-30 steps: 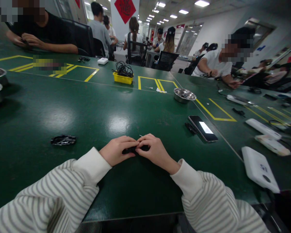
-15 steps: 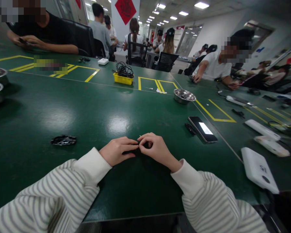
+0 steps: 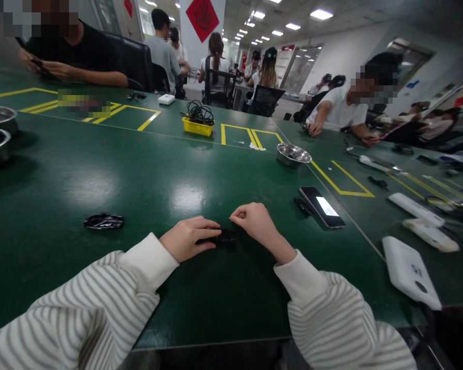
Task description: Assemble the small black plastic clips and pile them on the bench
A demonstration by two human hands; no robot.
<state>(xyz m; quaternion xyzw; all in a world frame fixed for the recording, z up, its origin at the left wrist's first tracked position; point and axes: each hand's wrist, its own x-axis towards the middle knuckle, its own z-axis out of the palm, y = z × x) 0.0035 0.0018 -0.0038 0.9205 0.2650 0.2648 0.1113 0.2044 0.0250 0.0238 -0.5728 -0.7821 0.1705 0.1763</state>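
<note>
My left hand (image 3: 187,239) rests on the green table (image 3: 146,174), its fingers curled over a small black object (image 3: 223,238) that it pins down. My right hand (image 3: 256,223) is raised slightly above and to the right of that object. Its thumb and forefinger are pinched on a tiny thin piece (image 3: 230,219), too small to name. Both arms wear striped sleeves with white cuffs.
A black crumpled item (image 3: 103,221) lies to the left. A phone (image 3: 321,205) and a small black part (image 3: 303,205) lie to the right, with white devices (image 3: 409,270) further right. A steel bowl (image 3: 293,154), a yellow tray of cables (image 3: 196,126) and seated people lie beyond.
My right hand has lifted off the black object and drawn up and right, still pinched. My left hand stays on the object. The view shifted slightly.
</note>
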